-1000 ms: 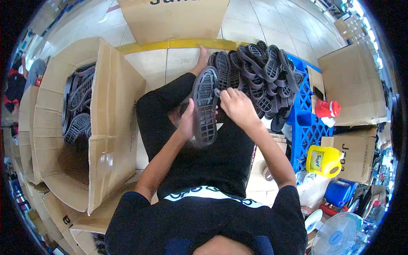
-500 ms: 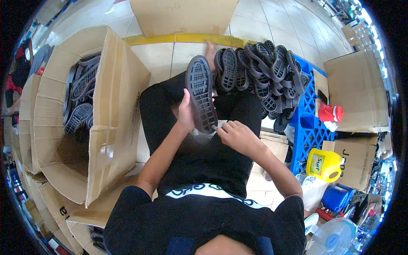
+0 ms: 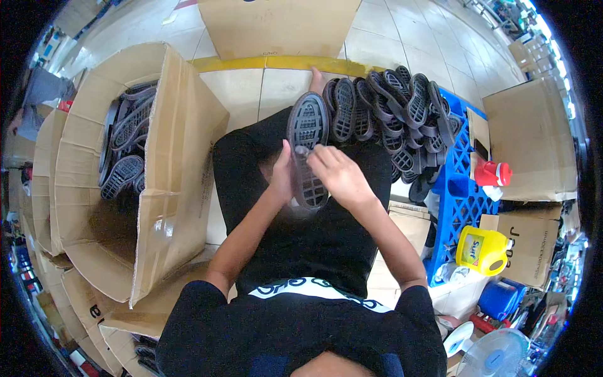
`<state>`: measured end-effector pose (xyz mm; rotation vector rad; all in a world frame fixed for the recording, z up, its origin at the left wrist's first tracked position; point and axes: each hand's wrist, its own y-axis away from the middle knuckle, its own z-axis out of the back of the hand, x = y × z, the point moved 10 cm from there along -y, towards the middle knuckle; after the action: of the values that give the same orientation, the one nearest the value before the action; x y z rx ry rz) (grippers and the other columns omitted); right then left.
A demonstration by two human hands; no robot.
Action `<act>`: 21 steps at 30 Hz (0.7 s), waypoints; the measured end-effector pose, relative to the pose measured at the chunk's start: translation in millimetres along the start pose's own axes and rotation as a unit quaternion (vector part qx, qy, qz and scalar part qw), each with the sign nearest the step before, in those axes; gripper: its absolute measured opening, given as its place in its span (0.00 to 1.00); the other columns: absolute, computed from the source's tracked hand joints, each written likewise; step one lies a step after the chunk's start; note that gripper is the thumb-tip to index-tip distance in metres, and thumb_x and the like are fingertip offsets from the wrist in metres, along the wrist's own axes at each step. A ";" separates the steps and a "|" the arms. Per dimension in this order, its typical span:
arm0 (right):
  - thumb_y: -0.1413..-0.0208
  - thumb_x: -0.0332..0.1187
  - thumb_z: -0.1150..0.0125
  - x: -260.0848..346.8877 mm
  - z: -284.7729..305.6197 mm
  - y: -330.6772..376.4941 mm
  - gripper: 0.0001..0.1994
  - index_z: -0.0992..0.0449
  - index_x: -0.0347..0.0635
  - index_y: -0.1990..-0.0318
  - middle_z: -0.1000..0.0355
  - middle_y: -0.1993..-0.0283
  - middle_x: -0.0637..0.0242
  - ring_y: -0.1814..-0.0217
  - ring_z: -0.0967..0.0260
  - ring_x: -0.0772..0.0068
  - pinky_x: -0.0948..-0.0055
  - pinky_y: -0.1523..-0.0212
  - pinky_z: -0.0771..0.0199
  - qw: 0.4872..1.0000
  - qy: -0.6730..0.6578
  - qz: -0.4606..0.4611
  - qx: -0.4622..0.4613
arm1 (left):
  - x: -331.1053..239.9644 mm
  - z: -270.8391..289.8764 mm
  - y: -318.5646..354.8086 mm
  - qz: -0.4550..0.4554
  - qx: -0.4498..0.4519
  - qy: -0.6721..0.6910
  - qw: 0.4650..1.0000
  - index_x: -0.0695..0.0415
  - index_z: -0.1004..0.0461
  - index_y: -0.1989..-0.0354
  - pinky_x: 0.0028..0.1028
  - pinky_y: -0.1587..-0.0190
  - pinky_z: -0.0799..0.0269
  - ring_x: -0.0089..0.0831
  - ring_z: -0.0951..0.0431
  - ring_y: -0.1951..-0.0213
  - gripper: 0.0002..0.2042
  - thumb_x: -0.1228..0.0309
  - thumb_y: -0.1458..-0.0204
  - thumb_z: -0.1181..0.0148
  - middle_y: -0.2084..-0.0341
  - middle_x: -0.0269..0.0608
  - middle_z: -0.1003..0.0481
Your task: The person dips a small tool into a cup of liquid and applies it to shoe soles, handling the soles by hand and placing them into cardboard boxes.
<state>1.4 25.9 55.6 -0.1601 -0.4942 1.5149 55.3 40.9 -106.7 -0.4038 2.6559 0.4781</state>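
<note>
A dark brown shoe sole (image 3: 309, 119), its gridded face up, stands lengthwise over my lap. My left hand (image 3: 282, 176) grips it along its left edge, thumb on the near side and the other fingers hidden beneath. My right hand (image 3: 341, 176) lies over the sole's middle, its fingers pinched on a small pale-tipped thing (image 3: 302, 151) that touches the grid. What kind of thing it is cannot be made out. Beyond my knees and to the right, several like soles (image 3: 389, 103) are heaped in a row.
At my left a tall open carton (image 3: 179, 163) holds more soles (image 3: 125, 138). A blue plastic pallet (image 3: 461, 195) lies to the right, with a red jug (image 3: 492, 173). Near it are a yellow bottle (image 3: 481, 250), a blue container (image 3: 500, 295) and a fan (image 3: 496, 355).
My right hand has gone from the sole's near end up to its middle, carrying the pale-tipped thing along. The sole, still in my left hand, sits slightly nearer and more right in view.
</note>
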 end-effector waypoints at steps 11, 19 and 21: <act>0.58 0.29 0.44 42.8 -2.7 65.5 0.09 0.32 0.38 0.67 0.37 0.67 0.63 0.65 0.34 0.68 0.73 0.65 0.29 0.985 -0.017 0.101 0.136 | -11.0 -6.4 -1.2 -0.006 0.047 0.001 0.999 0.63 0.37 0.44 0.42 0.54 0.25 0.38 0.24 0.57 0.37 0.40 0.41 0.76 0.54 0.50 0.28; 0.58 0.26 0.43 -5.0 -25.2 29.8 0.11 0.31 0.37 0.63 0.35 0.60 0.59 0.59 0.33 0.62 0.69 0.57 0.29 0.993 0.067 0.036 0.092 | 0.5 -3.6 -1.3 0.009 0.006 -0.022 1.000 0.61 0.36 0.44 0.38 0.52 0.27 0.38 0.25 0.55 0.36 0.40 0.41 0.74 0.53 0.48 0.27; 0.57 0.27 0.43 7.9 -33.4 41.9 0.11 0.31 0.37 0.63 0.35 0.61 0.60 0.59 0.33 0.63 0.70 0.57 0.29 0.989 0.044 0.053 0.127 | -0.8 6.8 -1.2 0.028 0.017 -0.011 0.999 0.62 0.35 0.45 0.39 0.53 0.27 0.38 0.25 0.56 0.36 0.39 0.42 0.73 0.54 0.48 0.27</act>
<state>-23.5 43.1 10.6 -0.0545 -0.2209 1.6533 58.7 42.6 -112.4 -0.3136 2.6557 0.4506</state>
